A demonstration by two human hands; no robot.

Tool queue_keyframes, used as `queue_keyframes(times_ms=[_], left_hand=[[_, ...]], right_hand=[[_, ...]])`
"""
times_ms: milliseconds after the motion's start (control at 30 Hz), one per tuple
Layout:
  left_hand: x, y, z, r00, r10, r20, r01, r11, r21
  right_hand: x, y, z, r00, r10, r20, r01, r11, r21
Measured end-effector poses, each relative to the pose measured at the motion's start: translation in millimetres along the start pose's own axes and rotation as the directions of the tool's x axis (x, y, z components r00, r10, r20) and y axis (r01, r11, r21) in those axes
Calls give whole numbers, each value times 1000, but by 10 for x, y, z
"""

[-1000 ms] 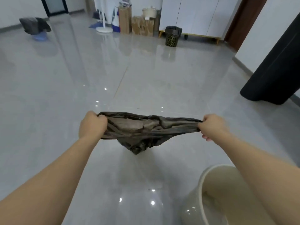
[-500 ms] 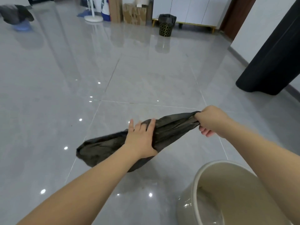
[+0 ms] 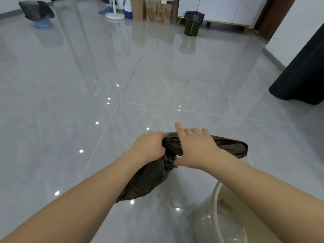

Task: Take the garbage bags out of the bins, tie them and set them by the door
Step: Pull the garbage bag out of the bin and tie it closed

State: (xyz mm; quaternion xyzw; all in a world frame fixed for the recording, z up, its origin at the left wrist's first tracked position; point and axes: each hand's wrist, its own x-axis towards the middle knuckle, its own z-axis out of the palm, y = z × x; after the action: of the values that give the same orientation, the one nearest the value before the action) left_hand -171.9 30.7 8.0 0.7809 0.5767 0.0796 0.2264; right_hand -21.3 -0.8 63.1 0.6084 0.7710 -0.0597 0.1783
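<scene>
the left hand (image 3: 149,148) grips the garbage bag (image 3: 154,174) at its twisted neck; the right hand (image 3: 196,151) lies spread across a loose end. thin plastic could slip free, leaving the knot slack.

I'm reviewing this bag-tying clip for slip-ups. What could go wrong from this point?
1. The left hand alone grips the garbage bag at its neck; the right hand lies on it with straight fingers, so the twist might loosen before a knot forms.
2. The bag's loose end sticks out past the right hand and could slip away.
3. The emptied bin stands close to the right forearm and might get knocked.
</scene>
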Motion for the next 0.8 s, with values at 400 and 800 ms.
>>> queue_keyframes(times_ms=[400,800], left_hand=[[164,-362,-461,938,-347,-8,333,893,303],[-476,-916,398,890,-449,-80,439,796,416]], right_hand=[[480,377,-253,974,-6,-228,-27,989,-143],[346,163,392,969,28,245,36,966,-255]])
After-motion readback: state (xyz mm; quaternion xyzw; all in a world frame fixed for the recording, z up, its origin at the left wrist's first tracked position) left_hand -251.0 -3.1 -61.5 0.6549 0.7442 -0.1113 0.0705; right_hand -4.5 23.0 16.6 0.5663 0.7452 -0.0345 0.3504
